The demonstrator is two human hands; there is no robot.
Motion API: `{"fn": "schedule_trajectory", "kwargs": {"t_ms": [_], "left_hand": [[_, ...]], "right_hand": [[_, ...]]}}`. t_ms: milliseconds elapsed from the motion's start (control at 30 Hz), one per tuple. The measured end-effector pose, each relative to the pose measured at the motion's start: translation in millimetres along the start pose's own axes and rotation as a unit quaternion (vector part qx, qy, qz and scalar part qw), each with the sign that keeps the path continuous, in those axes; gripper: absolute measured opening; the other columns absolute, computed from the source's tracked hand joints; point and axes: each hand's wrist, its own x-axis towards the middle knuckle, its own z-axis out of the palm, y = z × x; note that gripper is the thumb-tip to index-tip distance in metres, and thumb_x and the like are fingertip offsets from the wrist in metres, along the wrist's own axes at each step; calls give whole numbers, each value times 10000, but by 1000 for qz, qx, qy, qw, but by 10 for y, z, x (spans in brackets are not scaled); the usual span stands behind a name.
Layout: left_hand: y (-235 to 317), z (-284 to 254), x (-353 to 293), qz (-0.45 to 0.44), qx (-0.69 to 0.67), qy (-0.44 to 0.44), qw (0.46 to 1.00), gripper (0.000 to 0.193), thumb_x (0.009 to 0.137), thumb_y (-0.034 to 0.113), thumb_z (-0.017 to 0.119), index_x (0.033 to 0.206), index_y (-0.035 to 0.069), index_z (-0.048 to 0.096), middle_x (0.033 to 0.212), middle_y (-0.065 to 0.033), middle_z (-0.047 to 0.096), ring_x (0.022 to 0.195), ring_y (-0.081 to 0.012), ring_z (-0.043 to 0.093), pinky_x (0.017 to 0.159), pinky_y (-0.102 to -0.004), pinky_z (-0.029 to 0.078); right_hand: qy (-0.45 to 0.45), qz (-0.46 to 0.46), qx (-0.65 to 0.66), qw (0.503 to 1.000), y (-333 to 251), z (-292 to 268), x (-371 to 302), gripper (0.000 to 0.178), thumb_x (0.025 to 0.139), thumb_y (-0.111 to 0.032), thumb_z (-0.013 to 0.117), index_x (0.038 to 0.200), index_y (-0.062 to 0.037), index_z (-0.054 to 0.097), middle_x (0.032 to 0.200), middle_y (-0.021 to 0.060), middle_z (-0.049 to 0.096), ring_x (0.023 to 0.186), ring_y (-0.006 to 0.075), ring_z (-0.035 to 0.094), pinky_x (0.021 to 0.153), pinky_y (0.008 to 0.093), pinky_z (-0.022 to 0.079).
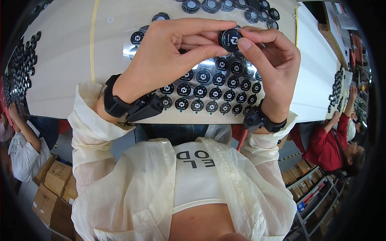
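Note:
Both hands are raised over the work table and meet at a small round black cap-like piece (230, 40) with a white mark on its face. My left hand (173, 52) has its fingers stretched along the left side of the piece and grips it between thumb and fingertips. My right hand (275, 56) presses its thumb on the face, with the index finger at the upper edge. Below the hands lie rows of round black discs (202, 76) with white marks, several with small green tabs. Part of these rows is hidden behind my hands.
More black round pieces (211, 5) with grey centres stand at the far side of the table (60, 80). A yellow tape line (93, 40) crosses it at left. Dark pieces (28, 60) cluster far left. A co-worker in red (327, 140) is at right; cartons (52, 201) stand lower left.

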Motion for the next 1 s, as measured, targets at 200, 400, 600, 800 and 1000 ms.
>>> {"fn": "schedule_trajectory", "kwargs": {"t_ms": [200,400,600,800,1000], "left_hand": [[-33,-30,-13,-8,24,3,1000,392,880,-86,622,1269,-46,593,1235,-125,650,1031,-188,677,889,-263,554],[-54,-9,17,5,-42,20,999,392,912,-74,582,1303,-64,551,1262,-158,625,1076,-210,656,927,-286,542],[37,-155,212,53,-31,60,996,394,938,-53,555,1328,-72,504,1283,-172,595,1115,-217,628,965,-311,522],[216,-826,972,75,275,33,958,384,887,111,644,1260,25,616,1075,-195,669,996,-197,642,836,-319,507],[-337,-1758,1655,21,620,7,784,331,842,68,637,1169,19,660,1032,-205,678,1002,-347,615,887,-381,500]], "right_hand": [[-5,-7,-39,999,29,26,24,130,830,64,717,958,60,698,962,124,698,914,145,655,831,257,524],[1,-115,-207,972,111,54,46,193,834,17,709,1026,39,704,929,124,697,817,173,657,782,269,516],[-44,-154,-303,939,27,145,84,300,858,-26,667,1158,-15,675,987,132,664,849,213,633,786,298,500],[16,-167,-221,961,82,-2,66,338,888,-53,625,1225,-46,639,1076,133,632,958,212,610,847,313,476],[22,-141,-273,951,25,-372,-46,326,898,-62,614,1222,-48,638,1087,120,636,969,217,612,854,317,473]]}}
